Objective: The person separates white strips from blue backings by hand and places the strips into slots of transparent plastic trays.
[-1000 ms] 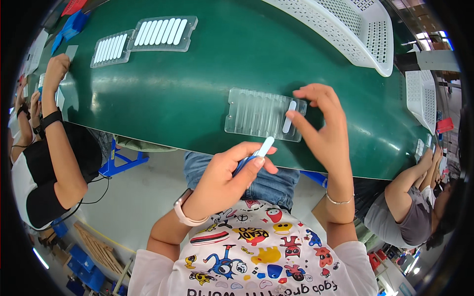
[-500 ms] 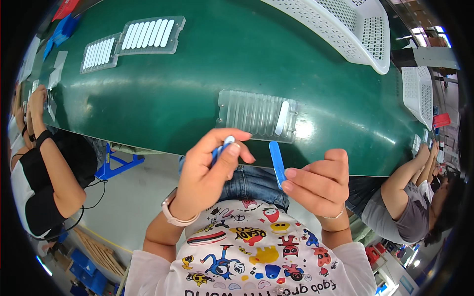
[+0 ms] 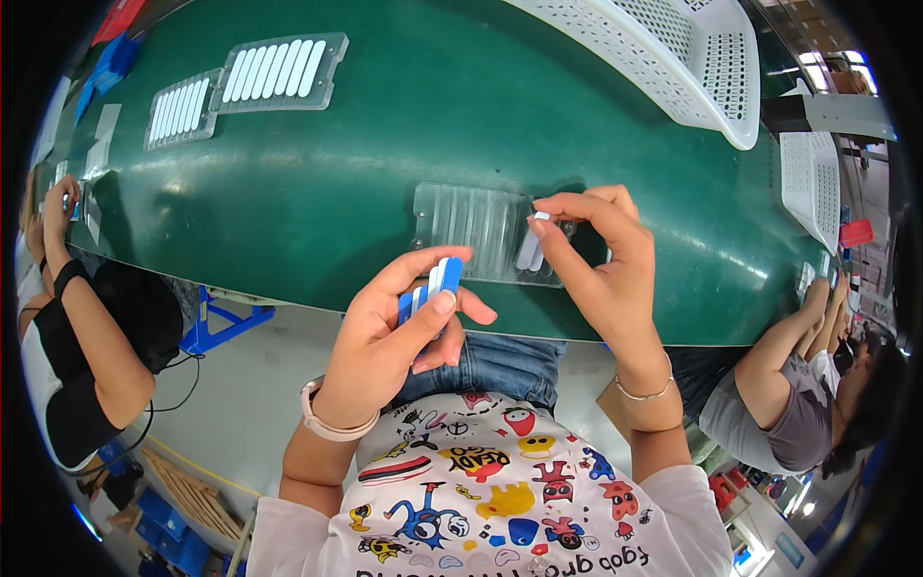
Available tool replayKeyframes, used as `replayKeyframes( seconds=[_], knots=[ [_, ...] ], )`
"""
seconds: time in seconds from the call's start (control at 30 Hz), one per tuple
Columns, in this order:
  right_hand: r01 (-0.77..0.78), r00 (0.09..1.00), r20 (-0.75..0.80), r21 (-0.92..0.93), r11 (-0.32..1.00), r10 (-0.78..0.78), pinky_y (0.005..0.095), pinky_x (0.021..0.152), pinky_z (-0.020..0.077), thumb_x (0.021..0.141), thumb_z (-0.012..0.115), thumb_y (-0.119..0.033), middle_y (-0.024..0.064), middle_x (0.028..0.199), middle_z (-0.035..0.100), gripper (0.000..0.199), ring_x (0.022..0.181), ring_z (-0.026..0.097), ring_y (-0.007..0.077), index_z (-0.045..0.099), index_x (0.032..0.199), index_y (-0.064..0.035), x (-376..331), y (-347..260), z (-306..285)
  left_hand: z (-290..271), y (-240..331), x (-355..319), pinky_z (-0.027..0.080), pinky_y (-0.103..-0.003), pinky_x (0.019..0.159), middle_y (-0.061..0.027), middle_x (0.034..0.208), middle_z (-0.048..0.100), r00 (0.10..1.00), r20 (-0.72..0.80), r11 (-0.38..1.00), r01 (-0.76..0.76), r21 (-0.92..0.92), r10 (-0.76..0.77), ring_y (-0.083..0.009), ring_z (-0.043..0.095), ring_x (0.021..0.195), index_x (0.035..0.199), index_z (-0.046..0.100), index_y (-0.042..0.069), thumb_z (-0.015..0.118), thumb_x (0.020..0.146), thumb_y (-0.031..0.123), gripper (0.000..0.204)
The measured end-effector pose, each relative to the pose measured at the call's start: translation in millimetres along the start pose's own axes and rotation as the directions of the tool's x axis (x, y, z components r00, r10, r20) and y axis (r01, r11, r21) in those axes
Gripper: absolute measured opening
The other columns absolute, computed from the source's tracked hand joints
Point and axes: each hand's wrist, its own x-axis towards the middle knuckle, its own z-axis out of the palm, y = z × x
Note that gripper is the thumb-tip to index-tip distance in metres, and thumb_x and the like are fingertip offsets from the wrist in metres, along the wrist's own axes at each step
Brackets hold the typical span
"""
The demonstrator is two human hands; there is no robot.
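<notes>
A clear plastic tray (image 3: pixel 452 231) with parallel slots lies before me near the table's front edge. Over its right part, my right hand (image 3: pixel 611 260) pinches the upper end of a flat white strip (image 3: pixel 541 219) between thumb and fingers. White shows side by side beneath these fingertips, where a strip lies in the tray; the fingers partly hide it. Lower and to the left, my left hand (image 3: pixel 380 332) is closed around a small fanned bunch of blue and white strips (image 3: pixel 437 282), just off the tray's near edge.
Two clear trays filled with white strips (image 3: pixel 274 75) (image 3: pixel 180 111) lie farther back at left. A large white perforated basket (image 3: pixel 663 72) stands at the back right, with another white basket (image 3: pixel 810 183) beyond. Co-workers' arms (image 3: pixel 101 322) (image 3: pixel 769 375) reach in at both sides.
My right hand has moved up and away from me onto the tray. The blue strip it held apart is no longer seen there; it now pinches a white one. The left-hand bunch is more visible.
</notes>
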Motion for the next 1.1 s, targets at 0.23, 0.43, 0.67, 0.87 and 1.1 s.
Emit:
replayKeyframes(
  seconds=[0.23,0.43,0.67,0.87,1.1],
  knots=[
    [0.063,0.997,0.055,-0.207,0.976,-0.052,0.031,0.081,0.0287,0.073,0.074,-0.012,-0.0004,0.091,0.057,0.017,0.091,0.043,0.0198,0.069,0.089,-0.0113,4.3,-1.4,-2.4,-10.8,-6.3,0.7,0.035,-0.017,0.044,-0.0142,0.087,0.068,0.998,0.042,0.994,-0.04,0.098,0.036,-0.003,0.045,0.05,0.109,0.055,-0.002,0.049,0.098,0.017,0.023],
    [0.057,0.998,0.027,-0.291,0.955,-0.052,0.0327,0.082,0.0296,0.074,0.074,-0.013,0.0021,0.1,0.055,0.029,0.093,0.045,0.0219,0.065,0.101,-0.0114,9.6,-7.7,-5.4,-9.2,-5.6,0.4,0.034,-0.017,0.045,-0.0131,0.079,0.067,0.995,0.095,0.991,0.006,0.137,-0.019,-0.0023,0.041,0.048,0.098,0.058,-0.001,0.05,0.097,0.018,0.021],
    [-0.01,0.991,0.126,-0.235,0.972,0.04,0.035,0.088,0.0314,0.072,0.076,-0.018,0.0017,0.105,0.057,0.036,0.102,0.047,0.0227,0.064,0.105,-0.0119,-1.0,6.8,-20.5,-1.9,-6.7,1.0,0.032,-0.017,0.05,-0.0074,0.08,0.062,0.998,-0.013,0.998,0.056,-0.04,-0.056,-0.0024,0.039,0.056,0.11,0.054,0.0,0.049,0.097,0.016,0.021],
    [0.047,0.994,0.106,-0.164,0.985,-0.03,0.033,0.084,0.0378,0.074,0.074,-0.013,0.0044,0.101,0.06,0.027,0.096,0.051,0.0226,0.067,0.1,-0.0091,0.3,-1.0,-18.9,-0.1,-7.5,0.4,0.028,-0.019,0.047,-0.0114,0.081,0.063,1.0,0.027,0.998,0.003,0.057,-0.004,-0.0035,0.039,0.055,0.109,0.052,0.001,0.048,0.097,0.013,0.018],
    [-0.102,0.948,0.316,0.401,0.91,-0.033,0.0271,0.068,0.0462,0.08,0.067,-0.001,0.0073,0.087,0.068,0.021,0.075,0.059,0.016,0.069,0.101,-0.0033,-2.6,-14.9,-8.6,6.4,-12.2,0.0,0.028,-0.019,0.046,-0.0126,0.076,0.064,0.996,0.092,0.994,-0.029,0.103,0.02,-0.0026,0.038,0.053,0.101,0.052,0.002,0.05,0.096,0.014,0.014]
  ],
)
